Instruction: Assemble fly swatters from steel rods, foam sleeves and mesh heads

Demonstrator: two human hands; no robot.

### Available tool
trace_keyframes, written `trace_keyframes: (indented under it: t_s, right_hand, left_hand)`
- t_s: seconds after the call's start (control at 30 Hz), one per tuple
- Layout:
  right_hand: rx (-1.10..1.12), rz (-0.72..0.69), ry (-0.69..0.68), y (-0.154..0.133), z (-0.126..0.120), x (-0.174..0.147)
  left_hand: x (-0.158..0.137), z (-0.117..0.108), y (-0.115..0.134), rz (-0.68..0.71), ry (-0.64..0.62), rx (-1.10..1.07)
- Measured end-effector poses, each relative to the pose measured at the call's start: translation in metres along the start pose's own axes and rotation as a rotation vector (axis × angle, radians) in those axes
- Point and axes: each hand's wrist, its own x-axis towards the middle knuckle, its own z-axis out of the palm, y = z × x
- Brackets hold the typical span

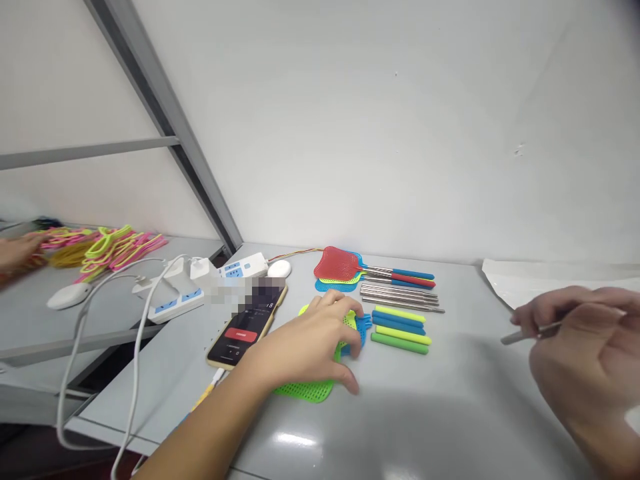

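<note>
My left hand is over a small pile of plastic fly swatter heads, its fingers curved and apart. A green head shows below the palm, and parts of yellow-green and blue heads show past the fingers. Whether the fingertips touch them I cannot tell. At the right, my right hand is closed around a thin metal rod, its tip sticking out to the left. Between the hands lie coloured handle sleeves in yellow, blue and green. Behind them is a row of metal rods.
Assembled fly swatters lie near the wall. A phone, power strips and looping white cables are at the left. White sheeting lies back right. Another person's hand is by coloured cords far left.
</note>
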Motion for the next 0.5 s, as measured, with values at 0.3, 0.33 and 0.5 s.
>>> trace_keyframes:
  t_s: [0.3,0.33,0.5]
  right_hand:
    - [-0.583,-0.375,-1.048,0.020,0.027,-0.040]
    - [-0.626,-0.393,-1.082,0.021,0.030,-0.043]
    - [-0.795,-0.383,-1.134,0.024,0.039,-0.052]
  left_hand:
    - [0.001,0.011,0.007,0.012,-0.042,0.076]
    - [0.001,0.011,0.007,0.019,-0.040,0.071]
    - [-0.001,0.002,0.007,0.013,-0.021,0.016]
